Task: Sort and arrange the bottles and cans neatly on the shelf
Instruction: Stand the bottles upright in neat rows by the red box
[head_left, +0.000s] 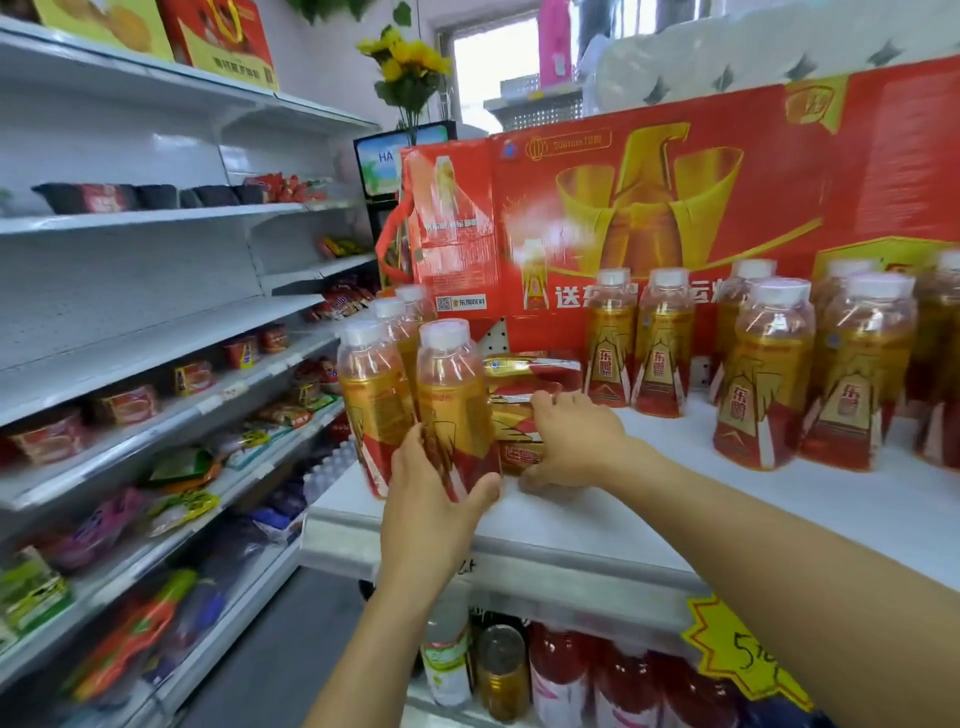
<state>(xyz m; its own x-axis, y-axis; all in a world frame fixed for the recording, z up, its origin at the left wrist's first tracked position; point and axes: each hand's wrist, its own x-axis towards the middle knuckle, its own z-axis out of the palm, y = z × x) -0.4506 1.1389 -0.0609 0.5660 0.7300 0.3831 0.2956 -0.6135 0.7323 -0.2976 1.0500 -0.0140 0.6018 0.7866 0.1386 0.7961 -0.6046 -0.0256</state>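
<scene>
On the white shelf stand many gold-and-red drink bottles with clear domed caps. My left hand grips the base of the front upright bottle at the shelf's left end, beside another bottle and two more behind. My right hand rests with spread fingers on bottles lying on their sides just right of that group. Further right, a pair of upright bottles stands near the back, and several more crowd the right end.
A big red-and-gold carton stands behind the bottles. Below the shelf are red bottles, a can and a yellow price tag. Snack-filled shelves line the aisle on the left.
</scene>
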